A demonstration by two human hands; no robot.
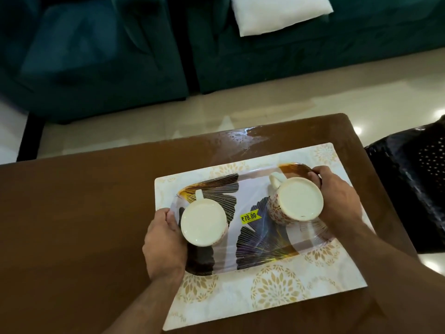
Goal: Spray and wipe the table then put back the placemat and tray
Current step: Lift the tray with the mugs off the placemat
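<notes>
A brown wooden table (72,213) carries a white placemat (277,292) with gold flower prints. On the placemat lies an oblong tray (262,239) with dark leaf patterns and a yellow price sticker. Two white mugs stand upside down on it, one at the left (203,224) and one at the right (298,200). My left hand (163,239) grips the tray's left end. My right hand (337,201) grips its right end, fingers curled over the rim. A wet patch (243,138) shines on the table's far edge.
A teal sofa (96,56) with a white cushion (279,13) stands beyond the table across a strip of pale tiled floor (265,100). A dark perforated plastic chair (414,184) sits close to the table's right side.
</notes>
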